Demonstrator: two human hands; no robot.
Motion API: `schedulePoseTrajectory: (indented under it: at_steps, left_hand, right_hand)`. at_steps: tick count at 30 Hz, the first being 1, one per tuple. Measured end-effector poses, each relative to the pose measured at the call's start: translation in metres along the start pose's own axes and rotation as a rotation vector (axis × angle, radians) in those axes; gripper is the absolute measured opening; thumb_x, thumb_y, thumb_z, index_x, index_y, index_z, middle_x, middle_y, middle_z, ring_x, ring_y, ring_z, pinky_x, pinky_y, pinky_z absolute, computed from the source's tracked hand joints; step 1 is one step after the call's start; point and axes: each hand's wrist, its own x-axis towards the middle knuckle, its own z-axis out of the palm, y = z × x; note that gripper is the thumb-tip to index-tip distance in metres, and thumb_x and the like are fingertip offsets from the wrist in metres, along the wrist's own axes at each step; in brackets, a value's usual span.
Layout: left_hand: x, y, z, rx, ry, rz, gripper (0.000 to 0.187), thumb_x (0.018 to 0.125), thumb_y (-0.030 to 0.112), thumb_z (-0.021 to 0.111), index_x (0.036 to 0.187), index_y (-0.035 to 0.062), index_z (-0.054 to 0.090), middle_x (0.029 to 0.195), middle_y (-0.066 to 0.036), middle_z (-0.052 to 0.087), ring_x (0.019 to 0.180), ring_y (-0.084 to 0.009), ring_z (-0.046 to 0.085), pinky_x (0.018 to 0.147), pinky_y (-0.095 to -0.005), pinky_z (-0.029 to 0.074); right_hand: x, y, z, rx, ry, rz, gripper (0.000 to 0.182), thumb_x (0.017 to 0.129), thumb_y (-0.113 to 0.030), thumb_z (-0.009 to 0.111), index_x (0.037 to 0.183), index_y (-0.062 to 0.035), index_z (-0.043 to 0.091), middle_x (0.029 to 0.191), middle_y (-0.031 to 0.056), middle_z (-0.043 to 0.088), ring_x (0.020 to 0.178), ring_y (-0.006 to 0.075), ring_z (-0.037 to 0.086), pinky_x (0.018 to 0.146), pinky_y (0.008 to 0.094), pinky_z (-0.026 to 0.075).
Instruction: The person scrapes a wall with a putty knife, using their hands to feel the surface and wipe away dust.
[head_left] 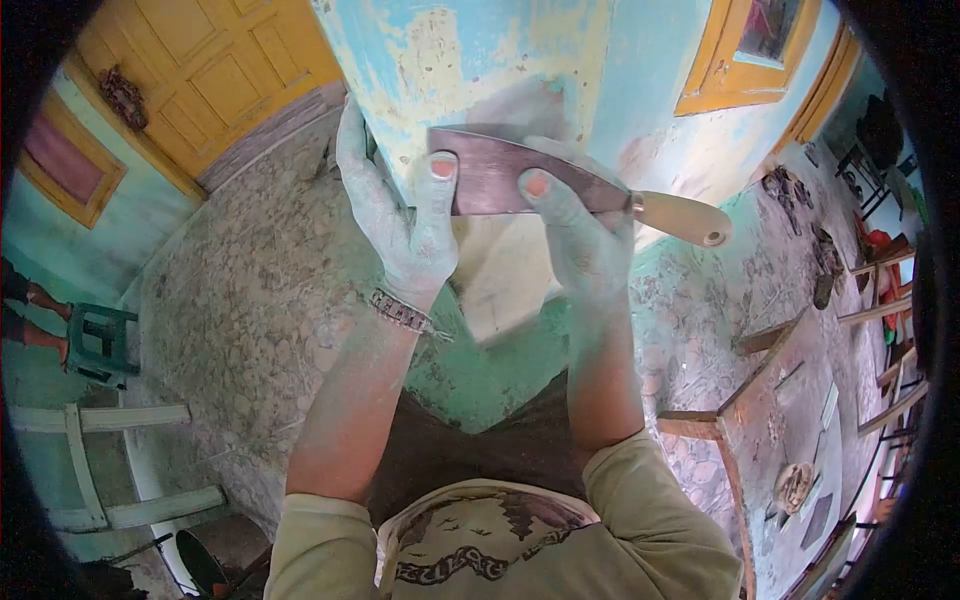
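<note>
A putty knife with a wide dark metal blade and a pale handle lies sideways across the front of a pillar with patchy blue and cream paint. My right hand is closed on the blade near the handle, thumb on the near face and fingers mostly hidden behind. At the blade's left end, my left hand touches it with the thumb. Its other fingers stretch upward along the pillar's left side, apart from the thumb. Pale dust coats both hands and forearms.
Behind on the left is a yellow door; a yellow-framed window is at upper right. A wooden-edged table with items stands right. At left, a person's legs show beside a green stool, above a white wooden frame.
</note>
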Motion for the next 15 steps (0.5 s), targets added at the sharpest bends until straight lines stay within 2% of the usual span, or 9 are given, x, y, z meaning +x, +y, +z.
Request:
schedulePoseTrajectory:
  at_steps: [3, 7, 10, 13, 15]
  left_hand:
    - [0.001, 0.000, 0.003, -0.019, 0.022, 0.013, 0.077, 0.092, 0.037, 0.062, 0.143, -0.0080, 0.026, 0.143, -0.021, 0.035, 0.129, -0.0285, 0.040, 0.108, -0.0407, 0.031]
    - [0.001, 0.000, 0.001, 0.005, 0.011, 0.028, 0.075, 0.094, 0.040, 0.059, 0.143, -0.0081, 0.028, 0.142, -0.021, 0.036, 0.128, -0.0285, 0.040, 0.108, -0.0408, 0.031]
    - [0.002, -0.001, 0.001, 0.027, 0.010, 0.043, 0.075, 0.094, 0.040, 0.058, 0.143, -0.0079, 0.028, 0.142, -0.021, 0.037, 0.128, -0.0284, 0.040, 0.108, -0.0408, 0.031]
    - [0.002, 0.001, 0.000, -0.017, 0.008, 0.010, 0.075, 0.094, 0.040, 0.059, 0.143, -0.0077, 0.027, 0.143, -0.021, 0.036, 0.128, -0.0286, 0.040, 0.108, -0.0406, 0.031]
    - [0.001, 0.002, 0.002, -0.029, 0.004, -0.006, 0.075, 0.094, 0.039, 0.059, 0.143, -0.0076, 0.027, 0.143, -0.021, 0.035, 0.128, -0.0288, 0.040, 0.108, -0.0404, 0.030]
  right_hand:
    - [0.002, 0.001, -0.004, -0.002, 0.072, -0.038, 0.037, 0.081, -0.005, 0.075, 0.115, 0.0060, 0.063, 0.103, 0.0107, 0.068, 0.094, 0.0154, 0.062, 0.086, 0.0282, 0.049]
    - [-0.005, -0.001, 0.007, -0.025, 0.019, -0.004, 0.040, 0.080, -0.010, 0.078, 0.115, 0.0044, 0.065, 0.103, 0.0086, 0.069, 0.094, 0.0134, 0.062, 0.086, 0.0249, 0.048]
    - [-0.006, -0.004, 0.002, -0.079, 0.110, -0.016, 0.040, 0.081, -0.007, 0.076, 0.116, 0.0068, 0.061, 0.106, 0.0118, 0.067, 0.096, 0.0179, 0.062, 0.091, 0.0301, 0.046]
    - [-0.011, 0.005, 0.014, 0.024, 0.126, -0.032, 0.040, 0.082, -0.007, 0.076, 0.116, 0.0067, 0.061, 0.107, 0.0123, 0.067, 0.098, 0.0184, 0.062, 0.093, 0.0308, 0.045]
    - [-0.014, 0.001, 0.012, -0.013, 0.116, -0.024, 0.039, 0.082, -0.007, 0.075, 0.116, 0.0068, 0.061, 0.108, 0.0130, 0.067, 0.099, 0.0188, 0.062, 0.093, 0.0312, 0.045]
